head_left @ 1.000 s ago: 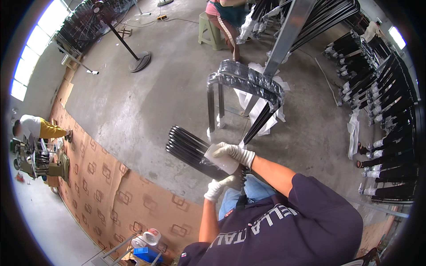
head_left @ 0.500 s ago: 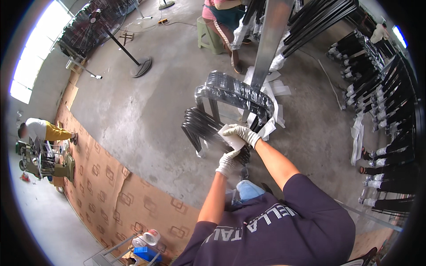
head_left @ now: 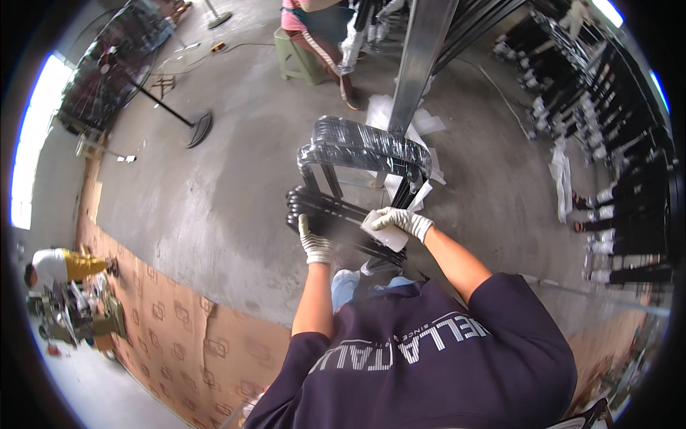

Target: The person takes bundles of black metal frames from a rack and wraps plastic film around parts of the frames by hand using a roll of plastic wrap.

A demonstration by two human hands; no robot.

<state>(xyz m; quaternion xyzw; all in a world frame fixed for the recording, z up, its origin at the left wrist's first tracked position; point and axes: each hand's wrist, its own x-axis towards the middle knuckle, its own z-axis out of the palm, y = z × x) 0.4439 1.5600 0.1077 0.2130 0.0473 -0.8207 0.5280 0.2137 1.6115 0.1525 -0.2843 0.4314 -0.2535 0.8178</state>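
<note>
A bundle of black bent metal tubes (head_left: 336, 205) lies across the space before me, partly blurred. My left hand (head_left: 314, 244), in a white knitted glove, grips its near left side, with the thumb pointing up along the tubes and the fingers partly hidden. At the other end, my right hand (head_left: 403, 221), gloved too, is closed on a white wrapping sheet (head_left: 386, 233) that lies folded over the tubes. Just beyond stands a second bundle of black bent tubes (head_left: 368, 143), wrapped in clear film.
A grey metal post (head_left: 423, 64) rises behind the wrapped bundle, with white sheets (head_left: 429, 123) around its foot. Past it a person in pink sits on a green stool (head_left: 296, 61). Rows of black tubes (head_left: 629, 193) line the right; a fan stand (head_left: 201, 129) stands far left.
My left hand has moved left and away from the white sheet, onto the tubes. My right hand stays at the sheet, which now lies lower over the bundle. The head view has shifted.
</note>
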